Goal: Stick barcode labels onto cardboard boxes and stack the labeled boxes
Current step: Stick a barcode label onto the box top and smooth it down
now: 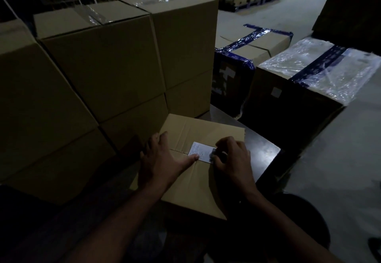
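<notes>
A flat brown cardboard box (208,133) lies on a dark table in front of me. A white barcode label (201,151) sits on the box's top, over the flap seam. My left hand (162,159) lies spread on the box, its thumb pressing the label's left edge. My right hand (233,159) rests on the label's right end, fingers bent, fingertips pressing down on the barcode part. To the left, closed brown boxes (107,63) stand stacked in a wall two or more high.
The dark table (261,149) reaches past the box to the right. Behind it stand cartons with blue tape (253,44) and plastic wrap (321,67). A grey floor aisle (340,159) runs on the right, with pallets of boxes far back.
</notes>
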{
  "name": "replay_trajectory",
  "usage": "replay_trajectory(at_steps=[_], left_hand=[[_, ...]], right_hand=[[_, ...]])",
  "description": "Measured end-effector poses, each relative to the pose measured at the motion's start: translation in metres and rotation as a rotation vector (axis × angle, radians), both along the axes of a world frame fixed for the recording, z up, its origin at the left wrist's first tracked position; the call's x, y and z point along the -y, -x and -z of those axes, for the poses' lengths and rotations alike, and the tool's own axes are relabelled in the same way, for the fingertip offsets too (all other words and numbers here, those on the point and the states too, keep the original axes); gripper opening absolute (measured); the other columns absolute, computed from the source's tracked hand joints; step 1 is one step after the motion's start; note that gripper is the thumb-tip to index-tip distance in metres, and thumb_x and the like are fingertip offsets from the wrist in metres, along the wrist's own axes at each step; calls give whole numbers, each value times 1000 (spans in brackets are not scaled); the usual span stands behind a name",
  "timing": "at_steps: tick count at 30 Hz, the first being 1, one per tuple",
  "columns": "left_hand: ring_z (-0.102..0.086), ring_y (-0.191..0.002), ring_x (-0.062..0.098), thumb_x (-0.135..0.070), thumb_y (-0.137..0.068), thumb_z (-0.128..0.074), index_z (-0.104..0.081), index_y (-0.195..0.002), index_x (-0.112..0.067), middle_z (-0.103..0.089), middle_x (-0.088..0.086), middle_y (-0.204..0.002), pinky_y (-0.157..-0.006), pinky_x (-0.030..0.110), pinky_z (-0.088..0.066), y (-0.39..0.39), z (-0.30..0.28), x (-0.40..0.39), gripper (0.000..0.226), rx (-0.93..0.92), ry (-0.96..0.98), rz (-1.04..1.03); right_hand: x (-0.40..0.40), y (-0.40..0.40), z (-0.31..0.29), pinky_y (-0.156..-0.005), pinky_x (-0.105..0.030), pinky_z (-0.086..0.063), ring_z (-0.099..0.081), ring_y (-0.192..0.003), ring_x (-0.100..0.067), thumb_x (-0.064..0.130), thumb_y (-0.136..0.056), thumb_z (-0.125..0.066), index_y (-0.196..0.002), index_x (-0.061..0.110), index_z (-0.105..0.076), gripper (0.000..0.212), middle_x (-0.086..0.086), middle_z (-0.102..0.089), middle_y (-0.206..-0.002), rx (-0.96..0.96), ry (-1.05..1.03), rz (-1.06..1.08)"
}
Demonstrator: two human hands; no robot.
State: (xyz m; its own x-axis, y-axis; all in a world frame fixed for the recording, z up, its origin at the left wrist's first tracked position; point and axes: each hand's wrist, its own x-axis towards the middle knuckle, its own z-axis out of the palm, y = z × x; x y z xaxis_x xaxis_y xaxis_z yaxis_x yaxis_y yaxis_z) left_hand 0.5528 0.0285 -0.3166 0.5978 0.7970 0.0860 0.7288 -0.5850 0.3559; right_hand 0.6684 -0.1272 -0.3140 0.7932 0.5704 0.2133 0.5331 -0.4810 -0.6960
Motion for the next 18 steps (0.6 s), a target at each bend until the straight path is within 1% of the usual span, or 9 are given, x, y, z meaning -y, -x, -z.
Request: replay_trajectory(at_steps=[2,3,5,6,10,12,14,16,18], left_hand=[[-31,-140,26,-100,-53,-45,-27,-150,-22,-30,6,-154,-113,47,-30,1,0,0,126,7,2,5],[-31,-140,26,-101,-53,-43,-27,-150,-22,-29,6,-154,-113,47,-31,1,0,1,126,6,5,7],[-31,-141,26,-101,-52,-43,-27,-151,-22,-28,6,-155,-114,48,-30,1,0,0,127,3,14,7],[-30,-141,26,-101,-52,-43,-27,-151,-22,-28,6,-155,-114,48,-30,2,0,1,127,5,17,7],[-32,-139,27,-98,-56,-49,-28,-150,-23,-29,6,-154,-112,46,-33,2,-1,2,123,30,4,13],[-32,-139,27,-99,-55,-47,-28,-150,-23,-29,6,-153,-112,47,-33,3,0,2,123,31,6,13],[-32,-139,27,-100,-54,-45,-27,-150,-23,-29,6,-153,-112,47,-32,2,1,1,124,27,4,16],[-32,-138,25,-100,-54,-46,-28,-150,-23,-30,5,-152,-112,47,-32,2,1,0,124,32,2,18],[-32,-138,25,-99,-55,-47,-28,-150,-23,-30,5,-152,-112,47,-32,2,1,0,123,36,1,21]], right_hand=[[1,0,0,-92,-35,-43,-41,-98,-8,18,-77,-77,-103,22,-52,36,22,-40,-89,-14,-21,16],[1,0,0,-90,-34,-44,-41,-99,-8,17,-77,-78,-102,23,-51,38,18,-42,-91,-15,-34,23],[1,0,0,-87,-29,-40,-44,-101,-10,18,-77,-77,-98,26,-47,38,12,-45,-96,9,-19,20],[1,0,1,-86,-29,-39,-45,-101,-11,18,-77,-77,-96,28,-46,37,11,-46,-96,17,-6,18],[2,-1,4,-88,-40,-52,-51,-99,-14,17,-76,-77,-93,33,-43,41,11,-43,-97,-41,-47,27],[2,0,3,-92,-41,-50,-49,-101,-12,17,-76,-76,-96,31,-46,39,14,-42,-95,-33,-50,21],[1,1,0,-94,-42,-47,-47,-99,-12,16,-76,-76,-95,26,-50,34,21,-39,-88,-17,-34,12],[1,1,-2,-91,-45,-48,-47,-95,-11,12,-75,-75,-91,24,-50,32,24,-38,-86,-17,-62,9],[3,2,0,-88,-45,-51,-50,-93,-11,11,-75,-74,-90,26,-47,34,23,-40,-89,-26,-88,14]])
